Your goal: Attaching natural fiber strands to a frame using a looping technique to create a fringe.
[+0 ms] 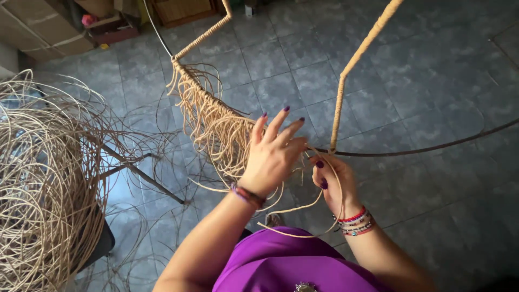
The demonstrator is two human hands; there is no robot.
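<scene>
At centre frame, a tan rattan strand (303,208) is pinched by the right hand (332,181), while the left hand (273,154), fingers spread, is pressed against the metal frame (411,148). Loose rattan (46,178) is heaped at left.

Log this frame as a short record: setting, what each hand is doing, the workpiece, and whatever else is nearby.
setting: indoors, grey tiled floor, seen from above
left hand: fingers spread, against the hanging rattan strands at the frame's rail
right hand: closed on a single rattan strand that loops below both wrists
workpiece: metal frame, partly wrapped in rattan, with one wrapped upright
nearby: big loose coil of rattan on the left
wrists: beaded bracelets on the right
</scene>
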